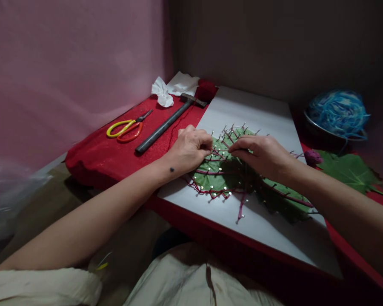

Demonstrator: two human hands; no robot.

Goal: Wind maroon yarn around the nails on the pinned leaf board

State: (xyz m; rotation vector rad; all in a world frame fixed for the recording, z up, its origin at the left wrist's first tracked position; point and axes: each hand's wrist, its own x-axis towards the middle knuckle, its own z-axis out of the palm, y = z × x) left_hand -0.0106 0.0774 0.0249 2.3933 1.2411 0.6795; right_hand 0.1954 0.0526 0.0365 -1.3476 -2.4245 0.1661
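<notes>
A green leaf [217,180] lies on a white board [207,212], with several nails standing around its edge and along its veins. Purple-pink yarn [241,208] runs along the veins and down the stem; red yarn [207,192] zigzags between nails on the near left edge. My left hand [194,146] is closed at the leaf's left side, thumb and fingers pinched together. My right hand [258,151] pinches above the leaf's middle, fingertips close to the nails. A thin reddish strand seems to stretch between both pinches, though the fingers hide its ends.
Left on the red cloth [92,148] lie scissors [127,127] and a hammer [169,123]. Behind are crumpled white tissue [162,93] and a red yarn ball [206,89]. At right are blue yarn [338,112] in a metal bowl [319,127], a purple ball [313,157] and another leaf [347,172].
</notes>
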